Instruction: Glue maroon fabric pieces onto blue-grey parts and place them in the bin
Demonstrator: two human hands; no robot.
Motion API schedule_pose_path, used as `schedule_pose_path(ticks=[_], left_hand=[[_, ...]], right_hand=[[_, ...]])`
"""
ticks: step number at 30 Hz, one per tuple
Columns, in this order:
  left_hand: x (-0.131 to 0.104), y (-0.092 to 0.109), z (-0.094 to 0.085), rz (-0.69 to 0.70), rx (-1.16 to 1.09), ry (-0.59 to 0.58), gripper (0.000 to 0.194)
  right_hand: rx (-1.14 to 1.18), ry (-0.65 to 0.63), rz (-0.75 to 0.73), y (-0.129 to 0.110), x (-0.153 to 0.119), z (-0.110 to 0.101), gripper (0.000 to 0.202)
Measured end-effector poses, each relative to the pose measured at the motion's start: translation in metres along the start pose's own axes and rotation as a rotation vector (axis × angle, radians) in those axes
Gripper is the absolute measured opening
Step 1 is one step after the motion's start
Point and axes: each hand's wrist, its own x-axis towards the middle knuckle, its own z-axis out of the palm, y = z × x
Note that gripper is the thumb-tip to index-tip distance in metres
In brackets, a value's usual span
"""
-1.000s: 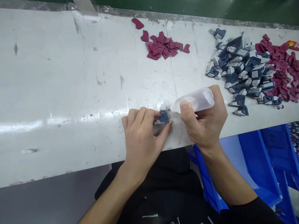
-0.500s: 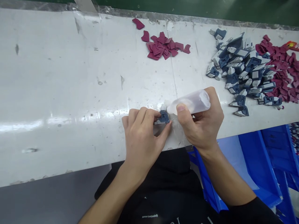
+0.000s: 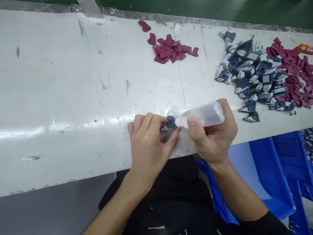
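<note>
Near the table's front edge, my left hand point(image 3: 150, 140) pinches a small dark-blue and white plastic part point(image 3: 171, 123) between thumb and fingers, against the tabletop. My right hand point(image 3: 216, 133) is wrapped round a translucent squeeze bottle point(image 3: 204, 115), thumb on its side. The bottle lies tilted, its narrow end pointing left at the right side of the plastic part. Whether the tip touches the part or hangs just over it, I cannot tell. Part of the plastic piece is hidden by my left fingers.
Maroon flat pieces point(image 3: 168, 50) lie loosely piled at the back middle of the white table point(image 3: 73, 81). On the right sits a heap of similar blue and white parts point(image 3: 254, 70), beside more maroon pieces point(image 3: 297, 78). Blue bins point(image 3: 266, 163) stand below the front edge.
My right hand and the squeeze bottle have shifted slightly down and to the right, the bottle's tip now lower along the part's side. My left hand holds the part in nearly the same place.
</note>
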Motion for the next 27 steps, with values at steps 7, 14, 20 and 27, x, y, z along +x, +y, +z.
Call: schedule_pose_path(ticks=[7, 14, 20, 27], left_hand=[[0.000, 0.000, 0.000, 0.046, 0.040, 0.016, 0.022], [-0.001, -0.005, 0.000, 0.059, 0.038, 0.019, 0.019], [-0.003, -0.006, 0.000, 0.059, 0.027, 0.029, 0.015], [-0.006, -0.006, 0.003, 0.031, 0.042, 0.086, 0.013]], right_hand=[[0.213, 0.055, 0.091, 0.020, 0.024, -0.018, 0.030], [-0.137, -0.031, 0.023, 0.046, 0.047, -0.023, 0.037], [-0.180, -0.087, 0.123, 0.052, 0.044, -0.025, 0.046], [-0.192, 0.029, 0.183, 0.053, 0.024, -0.022, 0.065]])
